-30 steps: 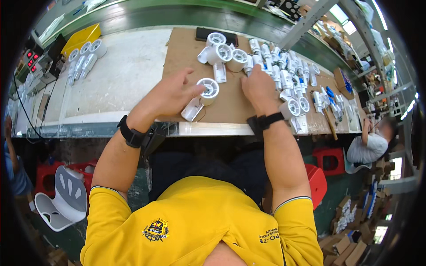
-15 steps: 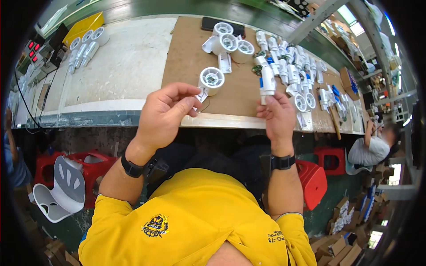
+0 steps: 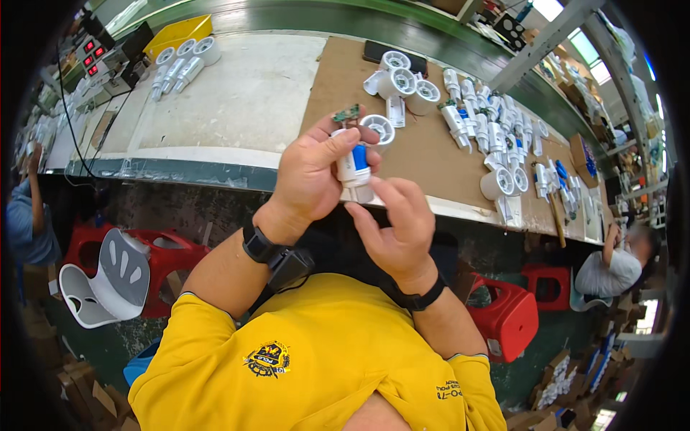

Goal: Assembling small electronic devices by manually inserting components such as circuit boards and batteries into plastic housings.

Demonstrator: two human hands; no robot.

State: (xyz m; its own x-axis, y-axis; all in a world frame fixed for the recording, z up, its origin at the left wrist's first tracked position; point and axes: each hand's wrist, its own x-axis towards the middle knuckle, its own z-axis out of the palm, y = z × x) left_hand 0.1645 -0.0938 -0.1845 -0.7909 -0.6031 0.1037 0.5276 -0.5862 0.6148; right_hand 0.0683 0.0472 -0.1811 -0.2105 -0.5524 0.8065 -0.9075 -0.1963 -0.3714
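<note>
My left hand (image 3: 307, 167) is closed around a white plastic tube-shaped part (image 3: 353, 174) with a blue section on its side. A small green circuit board (image 3: 346, 113) sticks out at its upper end. Close to the part's lower end is my right hand (image 3: 399, 228), thumb and forefinger apart. The forefinger tip comes right up to the tube; whether it touches I cannot tell. Just behind my left fingers a white round housing (image 3: 379, 131) stands on the brown board (image 3: 445, 169), partly hidden by the hand.
Several round white housings (image 3: 397, 83) stand farther back, beside a dark flat object (image 3: 375, 52). To the right lies a pile of white tube parts (image 3: 496, 136). A yellow bin (image 3: 180, 36) is at the far left. Red stools (image 3: 503, 316) stand below the table; a person (image 3: 611, 269) sits at right.
The tube part has moved left from my right hand into my left hand. My left hand has left the round housing's arm, and my right hand has let go of the tube.
</note>
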